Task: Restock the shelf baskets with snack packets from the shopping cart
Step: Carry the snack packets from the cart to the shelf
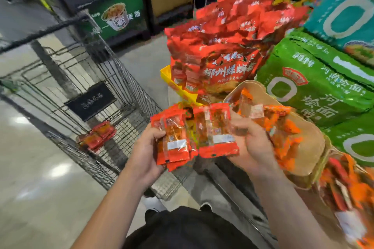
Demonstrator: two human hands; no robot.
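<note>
Both hands were between the cart (85,79) rim and the basket (307,147). The left hand (145,151) and the right hand (253,147) each had a closed grip on snack packets (216,133).

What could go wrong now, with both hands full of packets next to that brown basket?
1. Each hand grips a loose fan of several packets: the left hand holds its stack by one edge only, so some may slide out onto the floor.
2. The brown basket already looks heaped with orange packets; more could spill over its rim.
3. A few packets remain in the cart and could be overlooked.
</note>
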